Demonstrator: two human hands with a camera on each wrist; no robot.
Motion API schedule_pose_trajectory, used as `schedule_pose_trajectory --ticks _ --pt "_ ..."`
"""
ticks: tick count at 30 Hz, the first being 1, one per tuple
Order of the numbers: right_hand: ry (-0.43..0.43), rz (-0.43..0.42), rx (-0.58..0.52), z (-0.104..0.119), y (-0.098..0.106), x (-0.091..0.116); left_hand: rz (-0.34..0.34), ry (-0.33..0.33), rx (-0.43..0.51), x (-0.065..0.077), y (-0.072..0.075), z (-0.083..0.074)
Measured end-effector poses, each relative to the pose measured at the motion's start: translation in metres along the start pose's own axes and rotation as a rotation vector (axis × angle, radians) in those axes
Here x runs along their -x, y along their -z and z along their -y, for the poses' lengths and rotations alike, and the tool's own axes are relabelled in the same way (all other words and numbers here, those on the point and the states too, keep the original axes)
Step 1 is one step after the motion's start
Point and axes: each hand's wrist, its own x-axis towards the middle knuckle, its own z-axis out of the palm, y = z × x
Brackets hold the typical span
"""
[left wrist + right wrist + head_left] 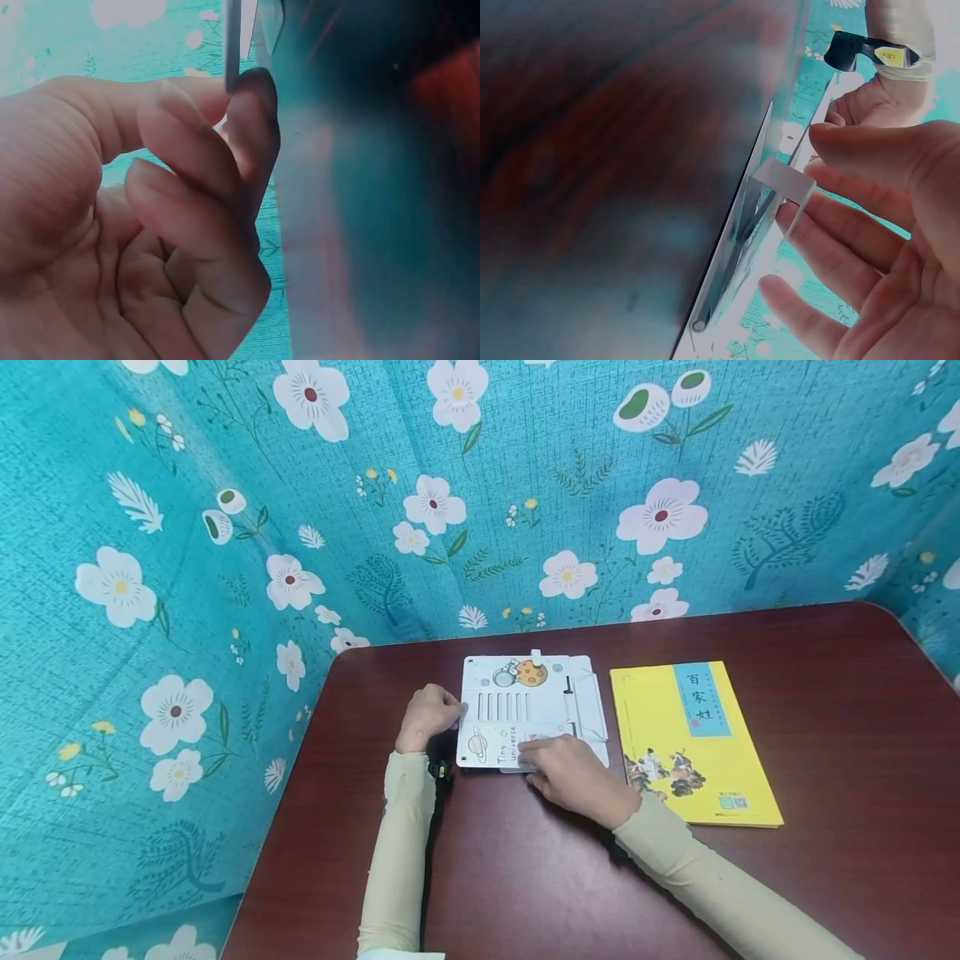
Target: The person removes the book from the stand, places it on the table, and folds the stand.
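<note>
A white folding book stand (495,702) lies in front of me, printed with an astronaut, planets and the words "Tiny universe". At its left edge, my left hand (430,714) pinches the panel between thumb and forefinger; the left wrist view shows the other fingers (195,210) curled in. My right hand (573,777) holds the stand's near edge, fingers over the printed face and thumb at the rim. Beside those fingers, a white clip (784,180) sticks out from the edge in the right wrist view. There the printed panel stands at a slant to the part behind it.
A yellow book (690,743) with a blue title label lies right of the stand, close to my right forearm. Both rest on a dark red-brown table (495,877). A blue flowered cloth (495,527) hangs behind the table and along its left side.
</note>
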Motion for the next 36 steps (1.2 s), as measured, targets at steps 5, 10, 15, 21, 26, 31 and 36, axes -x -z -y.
schedule_pose_trajectory --ticks 5,10,15,21,26,31,36 --pt "-0.011 0.045 -0.006 0.000 -0.001 -0.001 0.027 0.037 0.009 -0.003 -0.003 0.003" --pt "-0.016 0.071 -0.036 -0.001 -0.002 -0.001 0.040 0.053 0.010 -0.003 -0.006 0.007" --pt "-0.018 0.065 -0.083 -0.001 0.001 -0.003 0.064 0.080 0.012 -0.003 -0.008 0.008" --pt "-0.025 0.051 -0.096 -0.004 0.002 -0.003 0.079 0.089 0.028 -0.004 -0.011 0.013" --pt "-0.049 0.069 -0.089 -0.008 0.001 -0.003 0.093 0.095 0.069 -0.006 -0.012 0.016" --pt "-0.053 0.066 -0.089 -0.010 0.002 -0.003 0.122 0.091 0.137 -0.009 -0.013 0.019" --pt "-0.059 0.062 -0.097 -0.014 0.004 -0.005 0.144 0.065 0.151 -0.013 -0.012 0.018"
